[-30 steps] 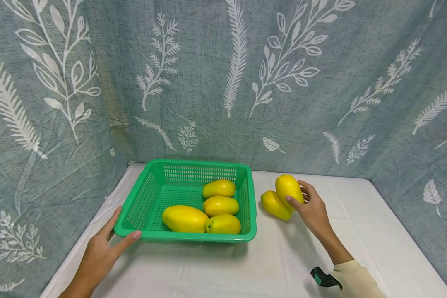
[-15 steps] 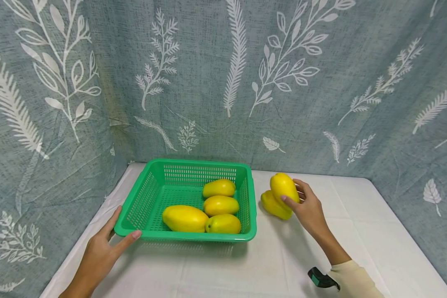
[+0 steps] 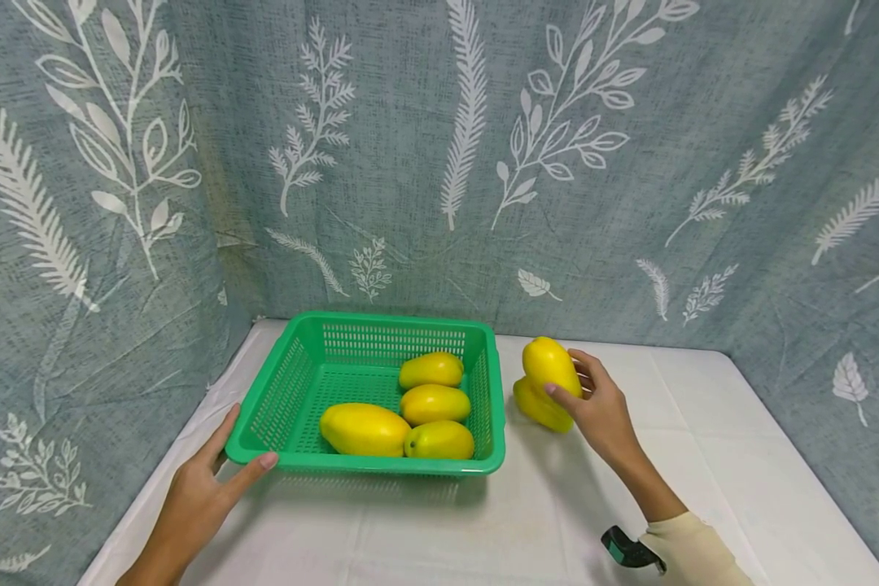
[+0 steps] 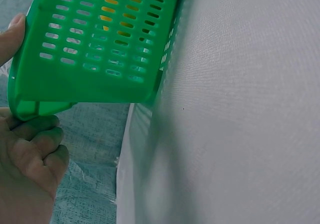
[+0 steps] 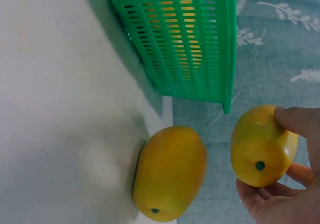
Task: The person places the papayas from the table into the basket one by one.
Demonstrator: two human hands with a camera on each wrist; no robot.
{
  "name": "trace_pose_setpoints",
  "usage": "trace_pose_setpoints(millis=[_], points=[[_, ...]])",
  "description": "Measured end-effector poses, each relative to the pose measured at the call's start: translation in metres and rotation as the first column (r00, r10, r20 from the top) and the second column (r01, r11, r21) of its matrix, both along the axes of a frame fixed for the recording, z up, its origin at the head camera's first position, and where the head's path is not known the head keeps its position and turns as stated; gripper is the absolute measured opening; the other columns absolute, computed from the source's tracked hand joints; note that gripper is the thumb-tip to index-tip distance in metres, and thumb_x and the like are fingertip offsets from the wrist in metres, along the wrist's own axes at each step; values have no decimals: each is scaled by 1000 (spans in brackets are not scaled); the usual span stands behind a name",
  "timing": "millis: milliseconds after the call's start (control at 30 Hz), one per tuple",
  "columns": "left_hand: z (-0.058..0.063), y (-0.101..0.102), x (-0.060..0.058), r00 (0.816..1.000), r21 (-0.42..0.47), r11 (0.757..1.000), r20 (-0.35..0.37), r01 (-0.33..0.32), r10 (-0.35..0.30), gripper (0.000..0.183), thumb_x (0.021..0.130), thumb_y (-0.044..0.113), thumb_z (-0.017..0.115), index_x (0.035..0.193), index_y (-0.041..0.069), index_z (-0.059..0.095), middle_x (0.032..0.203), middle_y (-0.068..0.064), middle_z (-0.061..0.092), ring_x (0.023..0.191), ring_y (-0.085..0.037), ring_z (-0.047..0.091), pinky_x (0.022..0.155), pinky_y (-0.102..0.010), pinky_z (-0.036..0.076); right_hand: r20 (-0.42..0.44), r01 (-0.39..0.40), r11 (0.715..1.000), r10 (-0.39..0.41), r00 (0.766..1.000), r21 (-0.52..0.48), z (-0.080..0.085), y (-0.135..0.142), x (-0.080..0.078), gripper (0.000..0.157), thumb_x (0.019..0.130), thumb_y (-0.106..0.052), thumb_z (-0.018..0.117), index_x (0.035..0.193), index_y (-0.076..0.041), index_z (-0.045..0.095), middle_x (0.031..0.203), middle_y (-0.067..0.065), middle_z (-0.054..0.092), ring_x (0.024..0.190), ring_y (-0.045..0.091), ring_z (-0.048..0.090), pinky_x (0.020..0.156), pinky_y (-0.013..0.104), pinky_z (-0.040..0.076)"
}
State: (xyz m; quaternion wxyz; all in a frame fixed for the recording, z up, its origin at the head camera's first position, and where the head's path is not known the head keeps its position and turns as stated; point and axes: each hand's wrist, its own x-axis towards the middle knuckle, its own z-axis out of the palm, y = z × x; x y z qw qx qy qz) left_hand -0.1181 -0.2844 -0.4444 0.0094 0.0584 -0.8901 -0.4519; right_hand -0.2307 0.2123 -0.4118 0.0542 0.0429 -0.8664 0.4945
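My right hand point(image 3: 602, 405) holds a yellow mango point(image 3: 551, 368) between thumb and fingers. In the head view that mango overlaps a second mango point(image 3: 545, 411), which lies on the white cloth. The right wrist view shows the held mango point(image 5: 264, 146) apart from the lying mango point(image 5: 171, 173), its small green stem spot facing the camera. My left hand point(image 3: 194, 496) grips the near left corner of a green plastic basket point(image 3: 366, 464). Its thumb lies on the front rim; in the left wrist view the fingers point(image 4: 47, 139) curl under the rim.
Inside the basket, several mangoes point(image 3: 366, 430) lie toward the right and front. A white cloth point(image 3: 674, 423) covers the table. Blue-grey curtains point(image 3: 410, 163) with white leaf prints stand behind and at both sides. A black device point(image 3: 630, 549) sits at my right wrist.
The right hand has carried its mango a little left and up, toward the basket, over the lying mango. The left hand and basket stay in place.
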Motion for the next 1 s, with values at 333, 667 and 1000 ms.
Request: trace_pose_setpoints(millis=[333,667,1000], points=[[1,2,0,1000,14,1000,-6,-5,5,98,103,48,69,170,32,0,174,-22,20,152,-56,31,110,-75,37,-25,-17,1000,17,1000,-1,3,-7,1,72,100,-30,77,159,-5,43,157,20,49,141,41,54,116,56,47],[-1,0,0,1000,2,1000,-16,-9,9,97,103,46,70,171,31,1,173,-23,22,151,-55,33,110,-74,38,-35,-37,999,37,999,-7,6,-14,5,71,100,-32,78,158,-7,44,157,19,50,141,40,54,116,57,47],[-1,1,1,1000,13,1000,-16,-7,7,97,103,47,70,170,35,1,174,-21,21,152,-55,32,111,-74,37,-54,-55,998,55,997,-9,9,-21,8,73,99,-32,78,158,-6,44,156,19,50,139,40,55,116,57,47]])
